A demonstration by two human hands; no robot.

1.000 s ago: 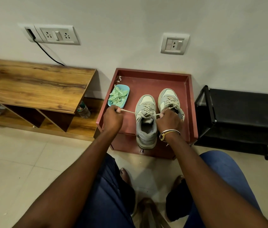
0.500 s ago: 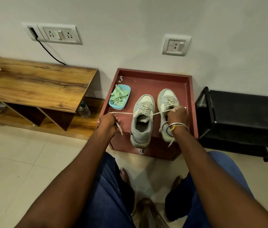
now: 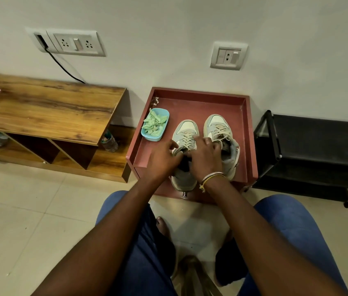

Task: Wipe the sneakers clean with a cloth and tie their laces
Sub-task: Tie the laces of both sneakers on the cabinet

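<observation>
two hands, left hand [image 3: 164,160] and right hand [image 3: 204,159], huddle over the left-side sneaker [image 3: 187,128] at centre frame on the red tray [image 3: 192,103]. lace-tying, i'd say. both curl inward; whether they're pinching the laces [image 3: 188,139] i cannot tell. next: form a loop, cinch snug.

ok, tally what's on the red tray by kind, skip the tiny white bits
sneakers: 2
blue tub: 1
green cloth, in the tub: 1
total: 4
</observation>
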